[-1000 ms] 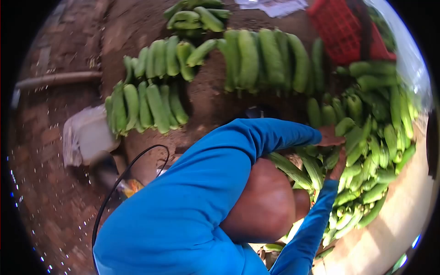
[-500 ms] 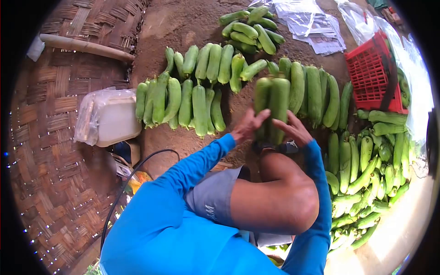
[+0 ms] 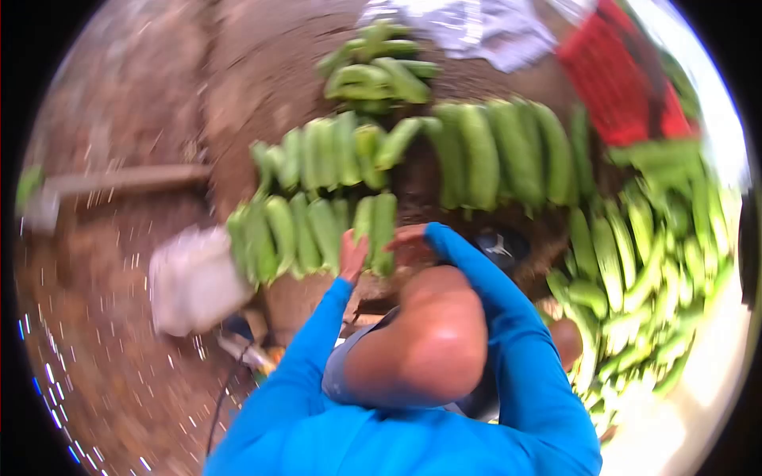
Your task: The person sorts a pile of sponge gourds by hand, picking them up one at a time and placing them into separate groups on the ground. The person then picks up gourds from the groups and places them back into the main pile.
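Head view is smeared by motion, so I read it with care. My left grip (image 3: 352, 254) stands with its fingers up against the near side of a pair of green gourds (image 3: 381, 222). My right grip (image 3: 407, 238) lies at their near end, just beside the left. Both seem to touch the pair, but the blur hides whether either is closed round it or only pressed flat, so I cannot tell.

The pair lies on the earth floor (image 3: 238, 95), at the right end of a row of gourds (image 3: 290, 234) that runs off to the left of my grips. Beyond them is a longer row (image 3: 500, 151), and further off a small heap (image 3: 373, 67). To the right is a loose pile (image 3: 643, 254) with a red crate (image 3: 627, 87) beyond it. A white bag (image 3: 194, 278) sits well to the left.

What could go wrong, as I judge it: the gourds are round and smooth, so a push from one side alone could roll the pair into its neighbours and knock the row crooked. My right sleeve crosses over my knee (image 3: 421, 341), a cramped reach, and a weak hold from there could let a gourd slip.
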The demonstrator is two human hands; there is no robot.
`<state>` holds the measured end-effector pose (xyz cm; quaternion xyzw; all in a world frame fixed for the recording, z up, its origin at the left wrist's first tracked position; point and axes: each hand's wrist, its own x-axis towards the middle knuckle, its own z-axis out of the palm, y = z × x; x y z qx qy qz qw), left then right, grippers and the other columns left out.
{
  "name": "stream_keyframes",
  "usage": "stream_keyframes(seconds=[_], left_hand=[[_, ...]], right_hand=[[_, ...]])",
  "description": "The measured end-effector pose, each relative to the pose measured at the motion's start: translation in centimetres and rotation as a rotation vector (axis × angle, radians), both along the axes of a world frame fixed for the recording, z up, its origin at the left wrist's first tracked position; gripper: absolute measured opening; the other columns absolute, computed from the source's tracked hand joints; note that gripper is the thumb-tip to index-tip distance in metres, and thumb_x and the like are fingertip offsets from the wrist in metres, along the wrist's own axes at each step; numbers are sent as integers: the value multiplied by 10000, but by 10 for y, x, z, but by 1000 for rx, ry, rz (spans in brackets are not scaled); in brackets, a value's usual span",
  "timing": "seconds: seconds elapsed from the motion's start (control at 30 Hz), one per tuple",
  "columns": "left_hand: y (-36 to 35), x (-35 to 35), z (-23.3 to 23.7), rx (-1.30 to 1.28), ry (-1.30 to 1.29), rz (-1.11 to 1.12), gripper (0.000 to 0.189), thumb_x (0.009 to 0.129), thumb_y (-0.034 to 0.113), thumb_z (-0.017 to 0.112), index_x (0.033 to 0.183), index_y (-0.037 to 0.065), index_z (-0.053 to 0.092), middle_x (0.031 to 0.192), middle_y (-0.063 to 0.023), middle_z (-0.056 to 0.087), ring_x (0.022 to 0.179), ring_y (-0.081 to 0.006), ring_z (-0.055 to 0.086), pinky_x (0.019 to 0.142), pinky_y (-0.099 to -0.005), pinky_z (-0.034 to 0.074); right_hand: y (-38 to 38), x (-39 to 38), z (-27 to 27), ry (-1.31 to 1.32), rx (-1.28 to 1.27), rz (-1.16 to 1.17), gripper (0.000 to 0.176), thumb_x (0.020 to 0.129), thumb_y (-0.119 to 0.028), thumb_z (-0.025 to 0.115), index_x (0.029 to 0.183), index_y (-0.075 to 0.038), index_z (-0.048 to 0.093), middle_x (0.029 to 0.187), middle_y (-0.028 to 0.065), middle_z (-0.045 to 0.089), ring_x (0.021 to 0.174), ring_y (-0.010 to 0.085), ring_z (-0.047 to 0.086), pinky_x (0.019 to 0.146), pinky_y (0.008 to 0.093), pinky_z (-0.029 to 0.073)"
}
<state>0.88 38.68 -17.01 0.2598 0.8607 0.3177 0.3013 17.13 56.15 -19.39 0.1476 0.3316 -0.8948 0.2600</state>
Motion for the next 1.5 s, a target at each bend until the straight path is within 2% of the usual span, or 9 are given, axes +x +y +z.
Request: stream_keyframes(seconds=[0.2, 0.3, 0.4, 0.53, 0.63, 0.73, 0.93, 1.2, 1.5], left_hand=[[30, 26, 67, -154, 515, -682, 583, 865, 261, 582, 1345, -12, 394, 1251, -265, 483, 1172, -364, 479, 994, -428, 369], [66, 31, 72, 23, 431, -741, 460, 862, 189, 576, 1269, -2, 480, 1157, -240, 545, 1073, -349, 540, 916, -417, 428], [126, 80, 122, 217, 207, -661, 226, 880, 84, 538, 1079, -5, 599, 961, -156, 622, 896, -299, 604, 803, -386, 481], [203, 156, 153, 401, 150, -983, 155, 892, 77, 525, 1002, 7, 609, 911, -156, 624, 874, -323, 607, 788, -388, 482], [242, 230, 165, 508, -16, -1280, 147, 871, 108, 557, 984, 25, 602, 928, -159, 614, 894, -345, 593, 790, -399, 476], [272, 293, 145, 444, -35, -1587, 168, 841, 138, 583, 984, 52, 595, 945, -152, 587, 911, -349, 564, 798, -415, 462], [329, 401, 117, 692, 212, -1555, 265, 787, 187, 633, 1024, 79, 588, 1002, -135, 575, 965, -354, 544, 822, -467, 442], [384, 487, 112, 508, 583, -1727, 581, 771, 447, 635, 1220, 104, 498, 1173, -172, 572, 1099, -412, 522, 948, -522, 405], [376, 502, 112, 286, 840, -1936, 807, 769, 589, 602, 1325, 47, 381, 1220, -278, 536, 1101, -472, 531, 942, -553, 412]], right_hand=[[-10, -5, -11, -455, -31, -135, 588, 762, -433, 723, 1262, -160, 577, 1355, 163, 492, 1074, 316, 578, 905, 440, 477], [3, 21, -3, -421, 47, -178, 510, 763, -445, 721, 1167, -145, 638, 1084, 118, 626, 905, 233, 609, 772, 373, 514], [44, 81, 42, -67, 425, -196, 391, 787, -483, 691, 1004, -158, 684, 646, -45, 448, 608, 119, 474, 536, 306, 454], [105, 209, 108, -275, 956, -134, 534, 803, -563, 607, 1017, -79, 678, 862, 74, 669, 737, 210, 620, 638, 340, 520], [108, 326, 134, -276, 1243, -677, 351, 855, -408, 635, 855, -58, 660, 716, 76, 634, 619, 197, 582, 613, 342, 497], [90, 418, 147, -869, 1868, -697, 400, 785, -377, 694, 970, -31, 621, 1003, 153, 615, 1005, 328, 568, 834, 416, 479], [55, 473, 155, -1192, 1861, -254, 776, 720, -507, 715, 1313, -87, 442, 1278, 195, 486, 1183, 404, 471, 975, 476, 410], [60, 500, 157, -896, 1951, -261, 756, 650, -499, 761, 1237, -86, 525, 1206, 123, 571, 1108, 338, 546, 898, 451, 480], [-46, 501, 248, -809, 1920, -787, 686, 558, -290, 827, 1160, -89, 568, 1154, 96, 594, 1086, 289, 561, 901, 407, 487]])
